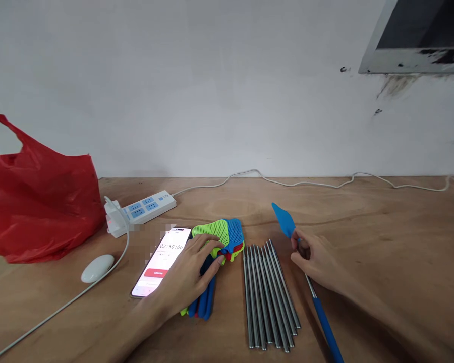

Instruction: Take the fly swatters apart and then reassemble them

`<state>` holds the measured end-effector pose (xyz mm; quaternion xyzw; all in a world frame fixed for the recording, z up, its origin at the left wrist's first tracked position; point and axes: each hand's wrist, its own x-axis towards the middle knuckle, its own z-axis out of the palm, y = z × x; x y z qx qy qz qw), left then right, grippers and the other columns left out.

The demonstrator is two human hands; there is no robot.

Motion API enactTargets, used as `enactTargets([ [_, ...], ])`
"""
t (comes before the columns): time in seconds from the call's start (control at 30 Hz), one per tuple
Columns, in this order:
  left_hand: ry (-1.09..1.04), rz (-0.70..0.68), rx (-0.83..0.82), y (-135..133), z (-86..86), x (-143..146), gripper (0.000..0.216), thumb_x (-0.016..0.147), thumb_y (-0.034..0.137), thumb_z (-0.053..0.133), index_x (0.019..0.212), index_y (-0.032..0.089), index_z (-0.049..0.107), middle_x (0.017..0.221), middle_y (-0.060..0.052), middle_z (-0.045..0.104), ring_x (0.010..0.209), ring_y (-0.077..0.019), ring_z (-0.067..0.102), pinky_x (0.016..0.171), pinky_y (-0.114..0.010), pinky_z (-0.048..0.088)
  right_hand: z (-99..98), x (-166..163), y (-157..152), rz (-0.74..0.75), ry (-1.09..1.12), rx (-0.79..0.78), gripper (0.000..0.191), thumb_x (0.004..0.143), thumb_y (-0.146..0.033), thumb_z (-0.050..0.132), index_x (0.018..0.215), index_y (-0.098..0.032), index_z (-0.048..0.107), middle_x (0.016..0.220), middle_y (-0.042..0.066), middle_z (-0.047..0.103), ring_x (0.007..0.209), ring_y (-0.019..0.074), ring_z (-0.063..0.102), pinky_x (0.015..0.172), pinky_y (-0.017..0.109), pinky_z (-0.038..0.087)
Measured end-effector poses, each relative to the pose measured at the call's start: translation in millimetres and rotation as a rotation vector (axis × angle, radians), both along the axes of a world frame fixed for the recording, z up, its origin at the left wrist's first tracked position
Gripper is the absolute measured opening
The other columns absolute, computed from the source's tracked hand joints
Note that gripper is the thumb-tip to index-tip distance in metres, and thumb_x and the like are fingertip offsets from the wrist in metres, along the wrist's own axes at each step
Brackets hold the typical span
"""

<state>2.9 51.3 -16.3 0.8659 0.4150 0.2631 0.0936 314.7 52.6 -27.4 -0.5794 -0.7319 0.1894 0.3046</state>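
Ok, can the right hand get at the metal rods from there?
Likely yes: the metal rods lie just left of the right hand, with nothing visible blocking the way. It holds a blue swatter, though, so may need to release that first.

Wooden tabletop (393,217) before you. At left, a red bag (45,201); to its right, a white power strip (146,209), its cord (306,183) trailing along the far side. Nearer you, left to right: a white rounded device (97,268), lit phone (162,259), coloured mesh heads (212,232) with blue handles (206,303), metal rods (267,297).
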Motion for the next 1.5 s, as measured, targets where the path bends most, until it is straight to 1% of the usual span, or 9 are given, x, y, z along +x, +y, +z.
enactTargets([
  [0.23,-0.009,-0.005,-0.002,-0.3,1.6,1.4,0.023,0.103,0.031,0.044,0.115,0.023,0.062,0.119,-0.009,0.063,0.113,-0.0269,0.057,0.096,-0.044,0.049,11.4,-10.4,-3.0,-0.084,0.855,-0.241,0.015,0.076,-0.034,0.057,0.082,-0.025,0.047,0.058,-0.006,0.043,0.048,0.0115,0.035,0.043,0.025,0.028],
  [0.4,-0.005,-0.013,-0.007,-1.3,5.0,1.7,0.023,0.103,0.03,0.043,0.114,0.023,0.062,0.118,-0.009,0.063,0.112,-0.0269,0.058,0.095,-0.043,0.05,13.2,-13.5,-3.1,-0.09,1.032,-0.314,0.025,0.075,-0.043,0.072,0.086,-0.023,0.061,0.077,0.003,0.066,0.052,0.0119,0.046,0.042,0.024,0.034],
  [0.53,-0.022,-0.021,-0.008,-2.3,8.1,1.5,0.022,0.102,0.029,0.044,0.112,0.022,0.063,0.115,-0.009,0.064,0.11,-0.0262,0.059,0.094,-0.042,0.051,12.4,-15.8,-4.8,-0.03,1.151,-0.325,0.028,0.074,-0.041,0.078,0.097,-0.024,0.075,0.106,0.007,0.074,0.081,0.0181,0.066,0.062,0.027,0.052],
  [0.63,-0.039,-0.052,-0.003,-3.5,11.0,1.2,0.024,0.103,0.026,0.041,0.112,0.022,0.063,0.113,-0.008,0.065,0.108,-0.0256,0.059,0.093,-0.041,0.05,13.6,-19.7,-8.2,0.021,1.21,-0.371,0.032,0.077,-0.038,0.077,0.107,-0.028,0.076,0.122,0.005,0.072,0.106,0.0227,0.067,0.086,0.033,0.054],
  [0.8,-0.068,-0.086,-0.01,-8.3,14.0,-0.6,0.031,0.104,0.025,0.032,0.101,0.022,0.063,0.102,-0.007,0.067,0.098,-0.0249,0.061,0.09,-0.04,0.05,10.5,-26.1,-12.6,0.137,1.224,-0.376,0.037,0.082,-0.037,0.074,0.119,-0.031,0.072,0.127,0.004,0.07,0.12,0.0266,0.062,0.107,0.045,0.045],
  [1.1,-0.054,-0.204,-0.044,-11.7,9.5,-4.6,0.041,0.086,0.022,0.046,0.126,0.025,0.051,0.091,-0.003,0.066,0.084,-0.0241,0.064,0.075,-0.038,0.052,9.0,-31.6,-16.5,0.224,1.185,-0.328,0.041,0.084,-0.037,0.074,0.124,-0.034,0.068,0.139,0.006,0.062,0.125,0.0281,0.058,0.109,0.052,0.042],
  [1.3,-0.045,-0.245,-0.078,-17.0,-3.5,-11.1,0.048,0.093,0.018,0.033,0.138,0.03,0.044,0.128,-0.005,0.065,0.113,-0.0256,0.062,0.095,-0.043,0.049,3.3,-32.6,-16.1,0.166,1.179,-0.295,0.044,0.082,-0.038,0.077,0.125,-0.035,0.068,0.145,0.005,0.058,0.113,0.0257,0.065,0.104,0.051,0.048],
  [1.4,-0.029,-0.255,-0.162,-20.2,-3.7,-12.5,0.043,0.097,0.021,0.033,0.137,0.033,0.046,0.118,-0.002,0.069,0.104,-0.023,0.065,0.09,-0.04,0.052,2.8,-33.1,-16.5,0.153,1.174,-0.277,0.043,0.081,-0.038,0.078,0.123,-0.034,0.069,0.143,0.005,0.059,0.114,0.0269,0.065,0.104,0.051,0.048],
  [1.5,-0.039,-0.244,-0.102,-22.5,-1.3,-9.4,0.039,0.098,0.035,0.042,0.137,0.033,0.045,0.117,-0.003,0.069,0.102,-0.0249,0.066,0.086,-0.04,0.053,4.3,-34.4,-18.5,0.185,1.175,-0.28,0.046,0.079,-0.037,0.08,0.123,-0.035,0.069,0.144,0.005,0.059,0.118,0.0285,0.064,0.107,0.052,0.046],
])
